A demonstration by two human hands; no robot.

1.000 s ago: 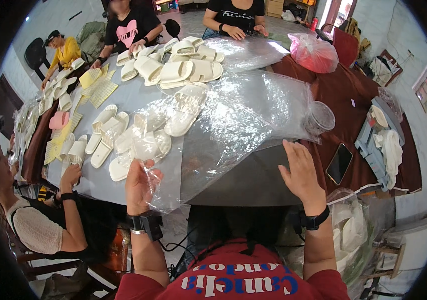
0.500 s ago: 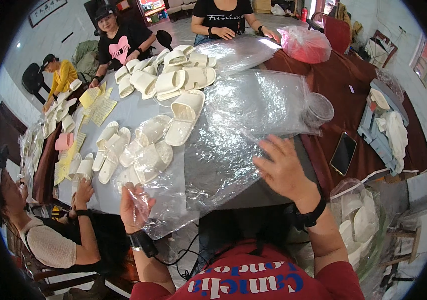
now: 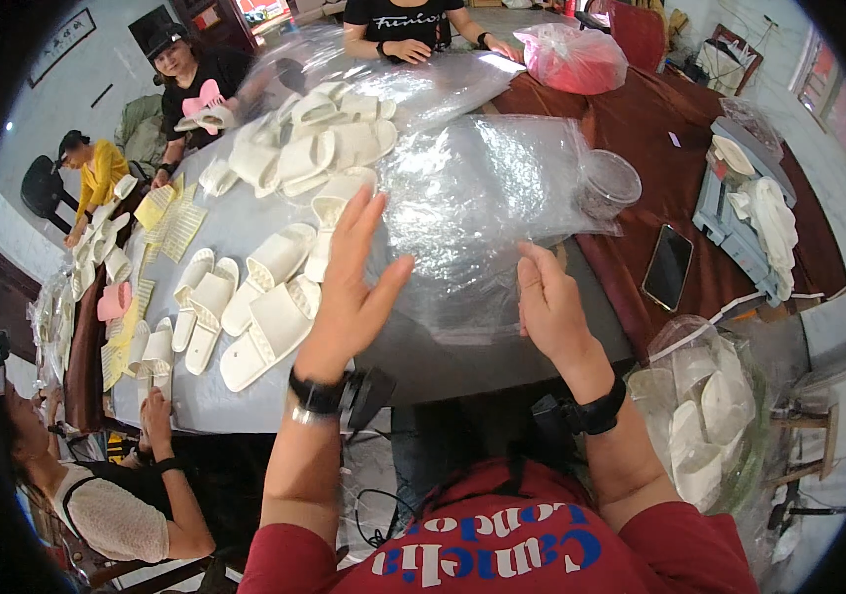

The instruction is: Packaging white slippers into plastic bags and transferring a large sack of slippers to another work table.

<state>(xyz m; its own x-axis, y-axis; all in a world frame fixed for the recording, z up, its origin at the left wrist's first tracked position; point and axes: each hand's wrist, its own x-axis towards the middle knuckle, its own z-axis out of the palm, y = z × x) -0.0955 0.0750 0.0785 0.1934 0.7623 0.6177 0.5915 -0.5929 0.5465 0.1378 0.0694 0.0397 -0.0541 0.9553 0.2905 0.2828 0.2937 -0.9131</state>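
My left hand (image 3: 351, 282) is open, fingers stretched and thumb apart, raised over the grey table with nothing in it. Close beyond its fingers lies a white open-toe slipper (image 3: 329, 203), partly hidden by the hand. Left of the hand rests a pair of white slippers (image 3: 269, 332), uncovered. My right hand (image 3: 556, 307) is closed, thumb and fingers pinched at the near edge of a clear plastic bag (image 3: 452, 287). That bag lies flat by the stack of clear bags (image 3: 482, 183); where one ends and the other starts is hard to tell.
Several white slippers (image 3: 329, 148) are heaped at the far left, near yellow paper sheets (image 3: 170, 218). On the brown cover (image 3: 641, 129) sit a round clear tub (image 3: 609, 183), a phone (image 3: 667, 267) and a grey-blue tray (image 3: 740, 233). Bagged slippers (image 3: 695, 426) stand low right. Co-workers sit around.
My left hand has let go of the clear plastic and moved right and up. The plastic is off the near slippers; clear film shows over the far heap. My right hand's fingers have closed.
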